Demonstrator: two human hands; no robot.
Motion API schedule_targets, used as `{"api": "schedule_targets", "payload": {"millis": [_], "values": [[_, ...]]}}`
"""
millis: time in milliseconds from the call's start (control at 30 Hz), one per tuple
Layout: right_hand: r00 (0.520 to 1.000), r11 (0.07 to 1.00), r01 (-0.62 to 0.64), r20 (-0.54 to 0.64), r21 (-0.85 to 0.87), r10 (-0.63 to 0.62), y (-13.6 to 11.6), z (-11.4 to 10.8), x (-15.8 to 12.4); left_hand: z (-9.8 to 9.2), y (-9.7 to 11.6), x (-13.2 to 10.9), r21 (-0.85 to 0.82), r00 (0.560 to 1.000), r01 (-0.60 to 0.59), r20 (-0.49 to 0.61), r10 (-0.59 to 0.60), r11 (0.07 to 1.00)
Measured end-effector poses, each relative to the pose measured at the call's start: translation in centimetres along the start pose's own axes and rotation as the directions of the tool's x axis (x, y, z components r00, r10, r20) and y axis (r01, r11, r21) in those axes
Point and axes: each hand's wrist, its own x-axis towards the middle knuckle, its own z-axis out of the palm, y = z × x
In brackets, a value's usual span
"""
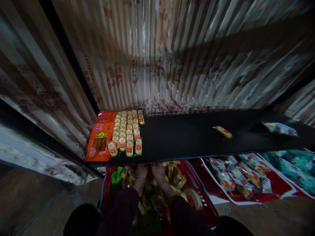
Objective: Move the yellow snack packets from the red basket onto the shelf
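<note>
Near a long black shelf (177, 134), left hand (141, 171) and right hand (158, 170) reach into a red plastic basket (208, 210); openness and hold unclear.

Black shelf (177, 136) bears rows of yellow packets (129, 132): orange packs (98, 142) just left of rows, lone yellow packet (223, 131) well right, pale bag (280, 128) farther right.

Striped curtain (172, 72) at back; orange pkts (99, 142) L; teal pkgs (296, 167) low R, prob. plastic, dim.
</note>
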Motion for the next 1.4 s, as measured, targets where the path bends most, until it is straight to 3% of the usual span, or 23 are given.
{"api": "schedule_targets", "payload": {"millis": [100,167,300,467,667,900,1167,1400], "values": [[0.991,0.979,-0.025,-0.121,0.202,0.05,-0.3,0.2,-1.2,0.1,-0.3,-0.6,-0.106,0.994,-0.06,-0.097,0.05,0.993],[0.986,0.931,0.026,-0.16,0.365,0.036,-0.3,0.3,-2.1,0.0,-0.7,-1.3,-0.205,0.984,-0.095,-0.17,0.06,0.974],[0.985,0.843,0.086,-0.17,0.531,0.007,-0.1,0.7,-4.4,-0.4,-1.7,-3.8,-0.409,0.978,-0.159,-0.187,0.088,0.898],[0.982,0.782,0.145,-0.183,0.606,-0.041,0.6,0.7,-7.8,-0.8,-3.4,-7.4,-0.554,0.993,-0.081,-0.115,0.02,0.828],[0.988,0.778,0.07,-0.152,0.624,0.032,1.2,0.2,-11.2,-0.9,-4.4,-11.0,-0.71,0.995,0.02,-0.054,-0.083,0.704],[0.995,0.681,0.045,-0.096,0.731,0.037,0.6,-0.8,-12.7,-1.9,-3.6,-13.7,-0.834,0.997,0.034,0.063,0.035,0.551],[1.0,0.552,0.001,0.011,0.834,-0.018,-1.2,-2.8,-14.1,-3.5,-3.1,-14.5,-0.831,0.992,-0.001,0.071,0.109,0.556],[0.998,0.486,-0.045,0.063,0.873,-0.02,-1.7,-3.4,-14.9,-3.6,-3.2,-14.6,-0.808,0.999,-0.038,-0.021,0.036,0.587]]}}
